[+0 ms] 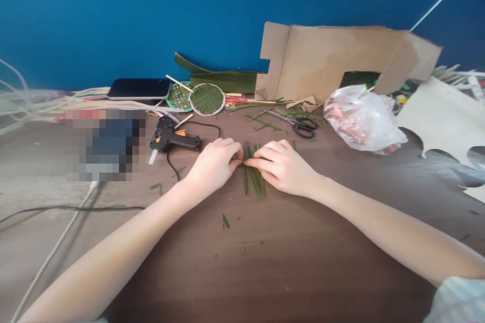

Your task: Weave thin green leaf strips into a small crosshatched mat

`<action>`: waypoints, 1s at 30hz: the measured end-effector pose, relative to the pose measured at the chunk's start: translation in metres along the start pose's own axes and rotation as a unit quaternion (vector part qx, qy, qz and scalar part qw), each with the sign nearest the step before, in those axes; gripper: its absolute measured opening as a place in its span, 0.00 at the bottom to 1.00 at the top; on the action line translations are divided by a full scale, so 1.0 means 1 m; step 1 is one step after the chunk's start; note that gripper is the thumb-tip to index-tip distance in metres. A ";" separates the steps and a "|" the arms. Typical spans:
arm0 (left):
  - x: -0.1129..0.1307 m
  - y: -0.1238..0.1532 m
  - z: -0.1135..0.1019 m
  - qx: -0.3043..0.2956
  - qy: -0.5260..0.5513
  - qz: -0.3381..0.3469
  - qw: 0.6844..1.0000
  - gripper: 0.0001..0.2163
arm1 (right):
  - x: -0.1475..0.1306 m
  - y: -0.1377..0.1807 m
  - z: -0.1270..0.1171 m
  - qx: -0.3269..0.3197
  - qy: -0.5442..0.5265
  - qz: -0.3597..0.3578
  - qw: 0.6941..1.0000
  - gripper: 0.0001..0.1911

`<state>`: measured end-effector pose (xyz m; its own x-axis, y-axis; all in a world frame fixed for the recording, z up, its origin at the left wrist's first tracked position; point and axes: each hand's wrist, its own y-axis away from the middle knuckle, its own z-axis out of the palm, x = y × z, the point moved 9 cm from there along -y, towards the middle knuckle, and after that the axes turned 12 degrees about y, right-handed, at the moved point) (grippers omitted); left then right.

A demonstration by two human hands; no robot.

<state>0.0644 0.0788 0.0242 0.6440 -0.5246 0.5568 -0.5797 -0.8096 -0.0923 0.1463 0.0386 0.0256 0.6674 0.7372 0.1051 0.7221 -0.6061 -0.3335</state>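
Observation:
Between my hands, several narrow green leaf strips (254, 179) lie side by side on the brown tabletop, running away from me. My left hand (216, 162) is closed at their left edge, thumb and forefinger pinched on a strip. From the other side my right hand (283, 167) has its fingers closed together on the strips, forefinger reaching toward the left fingertips. The exact grip is partly hidden behind the fingers. Beyond my left hand a black hot glue gun (175, 137) lies on its side. Black-handled scissors (301, 125) rest beyond my right hand.
Two round leaf-woven pieces (207, 100) and a tablet (139, 89) sit at the back left. Folded cardboard (333, 55) leans on the blue wall. A plastic bag (361, 120) and cut white card (443, 116) are at right. Cables (56, 257) cross the left side.

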 end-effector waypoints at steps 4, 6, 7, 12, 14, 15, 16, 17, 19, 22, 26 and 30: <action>-0.002 0.000 0.001 -0.001 -0.003 -0.005 1.000 0.04 | 0.002 -0.001 0.006 -0.029 -0.020 0.009 0.999 0.17; -0.002 0.000 0.002 0.000 -0.004 -0.003 1.000 0.04 | 0.002 -0.001 0.008 -0.034 -0.027 0.012 0.999 0.17; -0.002 0.000 0.002 0.001 -0.006 -0.001 1.000 0.04 | 0.003 -0.001 0.008 -0.035 -0.030 0.013 0.999 0.17; -0.002 0.000 0.002 0.005 -0.010 0.004 1.000 0.04 | 0.003 -0.001 0.009 -0.034 -0.038 0.016 0.999 0.16; -0.001 0.001 0.002 0.004 -0.012 0.000 1.000 0.04 | 0.004 -0.001 0.009 -0.034 -0.039 0.017 0.999 0.15; -0.001 0.001 0.002 0.003 -0.012 -0.003 1.000 0.04 | 0.004 -0.001 0.009 -0.033 -0.040 0.017 0.999 0.15; -0.001 0.001 0.002 0.002 -0.012 -0.005 1.000 0.04 | 0.004 -0.001 0.009 -0.033 -0.040 0.017 0.998 0.15; -0.001 0.002 0.002 0.001 -0.011 -0.007 1.000 0.04 | 0.004 -0.001 0.009 -0.034 -0.041 0.017 0.998 0.15; 0.000 0.002 0.001 0.001 -0.010 -0.008 1.000 0.04 | 0.005 -0.001 0.010 -0.036 -0.044 0.020 0.998 0.15; 0.000 0.002 0.001 0.001 -0.009 -0.007 1.000 0.04 | 0.005 0.000 0.010 -0.030 -0.047 0.023 0.998 0.15; -0.001 0.001 0.002 0.003 -0.007 -0.005 1.000 0.05 | 0.004 0.001 0.009 -0.021 -0.041 0.013 0.999 0.16; -0.001 0.002 0.002 0.001 -0.007 -0.008 1.000 0.05 | 0.002 0.001 0.009 -0.029 -0.027 0.000 0.999 0.18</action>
<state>0.0637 0.0777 0.0214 0.6608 -0.5148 0.5461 -0.5682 -0.8186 -0.0841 0.1465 0.0420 0.0169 0.6581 0.7511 0.0534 0.7321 -0.6217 -0.2784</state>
